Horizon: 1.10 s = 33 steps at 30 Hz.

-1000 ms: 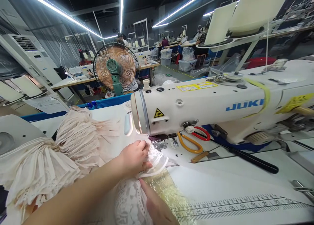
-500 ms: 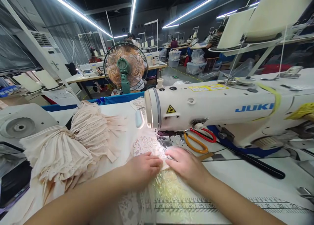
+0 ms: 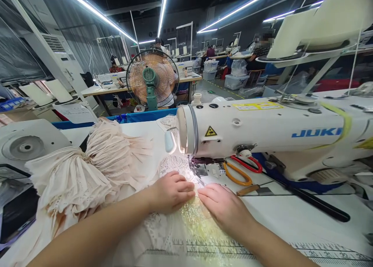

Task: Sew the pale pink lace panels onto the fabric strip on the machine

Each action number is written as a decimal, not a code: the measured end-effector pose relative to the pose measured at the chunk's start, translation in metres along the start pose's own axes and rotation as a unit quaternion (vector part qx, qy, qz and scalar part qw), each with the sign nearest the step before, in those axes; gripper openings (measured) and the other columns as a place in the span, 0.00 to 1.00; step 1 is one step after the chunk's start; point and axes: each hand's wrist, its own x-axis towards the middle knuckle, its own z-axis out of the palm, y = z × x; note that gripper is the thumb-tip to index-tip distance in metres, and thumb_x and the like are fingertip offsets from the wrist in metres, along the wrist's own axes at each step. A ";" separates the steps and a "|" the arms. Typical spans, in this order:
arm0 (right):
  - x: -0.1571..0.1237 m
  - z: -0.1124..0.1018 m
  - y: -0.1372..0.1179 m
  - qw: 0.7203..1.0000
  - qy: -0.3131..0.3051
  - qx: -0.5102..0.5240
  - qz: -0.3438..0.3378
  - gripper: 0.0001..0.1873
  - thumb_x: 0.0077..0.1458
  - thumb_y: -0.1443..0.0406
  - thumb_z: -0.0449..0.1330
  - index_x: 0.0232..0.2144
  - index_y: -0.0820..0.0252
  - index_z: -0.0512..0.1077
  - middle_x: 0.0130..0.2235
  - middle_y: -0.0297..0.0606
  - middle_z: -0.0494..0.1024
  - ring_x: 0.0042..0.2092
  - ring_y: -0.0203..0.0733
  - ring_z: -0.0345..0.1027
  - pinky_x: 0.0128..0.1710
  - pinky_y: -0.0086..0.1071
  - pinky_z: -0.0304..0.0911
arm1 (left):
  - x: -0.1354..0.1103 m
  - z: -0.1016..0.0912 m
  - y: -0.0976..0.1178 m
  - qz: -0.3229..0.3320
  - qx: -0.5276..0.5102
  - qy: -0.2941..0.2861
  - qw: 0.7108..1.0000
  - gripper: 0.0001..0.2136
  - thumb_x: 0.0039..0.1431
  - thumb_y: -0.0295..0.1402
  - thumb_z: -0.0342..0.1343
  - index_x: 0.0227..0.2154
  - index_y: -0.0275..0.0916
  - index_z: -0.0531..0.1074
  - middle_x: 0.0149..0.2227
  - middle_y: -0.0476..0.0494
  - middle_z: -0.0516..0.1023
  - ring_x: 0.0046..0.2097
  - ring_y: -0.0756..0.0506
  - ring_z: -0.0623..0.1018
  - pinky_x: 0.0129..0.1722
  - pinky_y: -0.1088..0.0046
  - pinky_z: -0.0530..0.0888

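A pale pink lace piece [image 3: 175, 166] lies under the head of the white sewing machine [image 3: 215, 129], its edge at the lit needle area. My left hand [image 3: 174, 191] rests on the lace, fingers together and bent over it just in front of the needle. Close beside it, my right hand [image 3: 223, 205] is closed around a slim pointed metal tool [image 3: 199, 179] that slants toward the presser foot; its lower end is hidden by the fingers. Shiny yellowish clear film [image 3: 198, 224] covers the table below both hands. More lace hangs toward me under my left forearm.
A tied bundle of cream lace strips [image 3: 78, 173] lies left. Orange-handled scissors [image 3: 237, 173], a red handle [image 3: 252, 166] and a black bar [image 3: 317, 203] are right of the needle. A ruler scale [image 3: 233, 251] runs along the front. A fan [image 3: 153, 78] stands behind.
The view has shifted slightly, so the machine appears a little further right. Both hands stay at the lace before the needle, and the metal tool shows more clearly at my right fingertips.
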 end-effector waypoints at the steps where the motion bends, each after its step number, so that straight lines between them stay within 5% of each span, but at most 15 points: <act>1: 0.000 0.000 0.000 1.000 0.002 -0.003 -0.002 0.16 0.54 0.75 0.47 0.36 0.60 0.73 0.35 0.37 0.78 0.38 0.40 0.68 0.35 0.33 0.62 | 0.001 0.000 -0.004 0.005 -0.002 0.001 1.000 0.12 0.61 0.32 0.45 0.46 0.40 0.68 0.49 0.43 0.73 0.45 0.44 0.70 0.46 0.63 0.65; 20: -0.003 0.002 0.001 1.000 0.000 -0.028 -0.007 0.20 0.49 0.77 0.47 0.40 0.63 0.73 0.42 0.39 0.79 0.38 0.42 0.70 0.33 0.34 0.67 | 0.015 0.003 -0.051 0.008 0.040 -0.004 0.999 0.14 0.60 0.28 0.45 0.44 0.39 0.71 0.49 0.45 0.75 0.49 0.43 0.70 0.53 0.61 0.61; 33: -0.005 0.006 0.000 1.000 0.009 -0.007 0.005 0.24 0.43 0.80 0.47 0.40 0.64 0.73 0.42 0.38 0.78 0.38 0.42 0.68 0.34 0.33 0.66 | 0.013 0.008 -0.071 -0.056 0.112 0.001 0.992 0.13 0.63 0.31 0.45 0.45 0.41 0.71 0.46 0.43 0.75 0.44 0.43 0.72 0.36 0.67 0.65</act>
